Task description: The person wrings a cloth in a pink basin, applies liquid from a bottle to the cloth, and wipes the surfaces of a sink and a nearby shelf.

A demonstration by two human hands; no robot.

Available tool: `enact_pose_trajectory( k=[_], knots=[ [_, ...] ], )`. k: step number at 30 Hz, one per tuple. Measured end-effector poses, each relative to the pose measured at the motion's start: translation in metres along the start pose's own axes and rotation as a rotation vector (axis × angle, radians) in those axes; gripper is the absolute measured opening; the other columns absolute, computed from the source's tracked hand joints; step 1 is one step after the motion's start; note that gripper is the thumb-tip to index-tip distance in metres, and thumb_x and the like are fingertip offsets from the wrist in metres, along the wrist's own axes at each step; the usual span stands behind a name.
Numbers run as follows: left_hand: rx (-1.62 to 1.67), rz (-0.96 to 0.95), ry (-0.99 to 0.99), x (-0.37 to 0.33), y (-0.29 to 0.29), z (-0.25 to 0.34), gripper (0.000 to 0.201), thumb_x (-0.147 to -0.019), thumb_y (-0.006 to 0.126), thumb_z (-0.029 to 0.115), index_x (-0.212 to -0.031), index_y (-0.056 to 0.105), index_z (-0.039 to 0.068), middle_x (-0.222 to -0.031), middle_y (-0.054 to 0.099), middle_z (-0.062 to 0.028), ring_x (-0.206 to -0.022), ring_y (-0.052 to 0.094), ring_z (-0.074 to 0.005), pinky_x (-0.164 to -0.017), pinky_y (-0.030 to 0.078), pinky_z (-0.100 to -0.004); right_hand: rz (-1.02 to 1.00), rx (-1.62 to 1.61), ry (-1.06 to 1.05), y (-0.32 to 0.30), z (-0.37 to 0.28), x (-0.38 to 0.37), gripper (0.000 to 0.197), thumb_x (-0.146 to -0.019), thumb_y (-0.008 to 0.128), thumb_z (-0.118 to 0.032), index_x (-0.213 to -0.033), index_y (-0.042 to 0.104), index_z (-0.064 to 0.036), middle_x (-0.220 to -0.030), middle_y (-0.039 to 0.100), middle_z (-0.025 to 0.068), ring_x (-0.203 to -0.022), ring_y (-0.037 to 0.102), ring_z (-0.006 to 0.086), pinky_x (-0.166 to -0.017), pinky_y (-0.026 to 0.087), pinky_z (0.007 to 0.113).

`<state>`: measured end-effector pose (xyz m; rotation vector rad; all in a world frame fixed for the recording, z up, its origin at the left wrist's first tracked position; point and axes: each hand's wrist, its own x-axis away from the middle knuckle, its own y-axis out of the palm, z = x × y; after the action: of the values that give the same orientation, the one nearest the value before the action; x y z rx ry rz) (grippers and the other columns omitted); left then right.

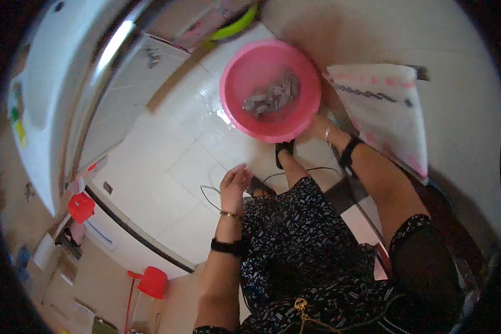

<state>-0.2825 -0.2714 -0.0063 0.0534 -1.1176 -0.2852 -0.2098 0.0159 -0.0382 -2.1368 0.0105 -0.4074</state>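
Note:
A round pink basin [271, 132] is on the tiled floor ahead, beyond my feet. Inside it lies a crumpled grey cloth [275, 97], in what looks like cloudy water. My right hand [319, 127] is at the basin's lower right rim, dim and blurred; its fingers do not show well enough to tell whether they grip the edge. Nearer to me, my left hand [236, 181] hangs over the floor left of my knees. Its fingers are partly stretched, and nothing shows in them.
A white and pink towel [384, 111] hangs to the right of the basin. At the left are a white sink [75, 72] and a pale cabinet [131, 83]. A red dustpan [152, 283] stands lower left. A thin dark cable [209, 189] loops near my feet. The floor shines wet beside the basin.

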Motion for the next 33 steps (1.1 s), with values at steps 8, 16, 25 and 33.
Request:
enact_pose_trajectory(
  k=[8,16,25,33],
  knots=[
    [-0.753,-0.198,0.633,-0.191,-0.020,-0.084,0.024,-0.083,0.051,0.013,-0.102,0.053,0.000,-0.084,0.059,-0.0064,-0.075,0.056,-0.0143,-0.070,0.046,-0.0252,-0.405,0.221,0.441,0.161,0.104,-0.097,0.031,-0.079,0.048,-0.019,-0.106,0.053,-0.0053,-0.104,0.056,0.0123,-0.096,0.053,0.0277,-0.087,0.039,0.036],
    [-0.117,-0.307,0.360,-0.249,0.025,-0.088,0.026,-0.076,0.053,0.013,-0.101,0.058,0.006,-0.106,0.057,-0.0095,-0.100,0.051,-0.0275,-0.087,0.042,-0.0367,-0.274,0.191,0.565,0.227,0.158,-0.136,0.031,-0.080,0.049,-0.020,-0.107,0.051,-0.0049,-0.104,0.055,0.0115,-0.095,0.053,0.0258,-0.086,0.040,0.035],
    [0.125,-0.063,-0.106,-0.263,0.065,-0.046,0.049,-0.080,0.055,0.020,-0.124,0.040,0.006,-0.124,0.043,-0.0157,-0.111,0.044,-0.0291,-0.091,0.040,-0.0383,-0.196,0.018,0.668,0.241,0.159,-0.117,0.031,-0.082,0.049,-0.022,-0.107,0.049,-0.0044,-0.104,0.053,0.0106,-0.094,0.052,0.0237,-0.085,0.041,0.034],
    [0.309,-0.213,-0.405,-0.284,0.067,-0.006,0.051,-0.081,0.054,0.029,-0.125,0.039,0.010,-0.121,0.045,-0.0135,-0.107,0.047,-0.0288,-0.089,0.042,-0.0360,0.110,-0.680,0.505,0.193,0.041,-0.108,0.032,-0.083,0.050,-0.023,-0.108,0.047,-0.0040,-0.104,0.052,0.0098,-0.093,0.051,0.0219,-0.085,0.042,0.033]
  ],
)
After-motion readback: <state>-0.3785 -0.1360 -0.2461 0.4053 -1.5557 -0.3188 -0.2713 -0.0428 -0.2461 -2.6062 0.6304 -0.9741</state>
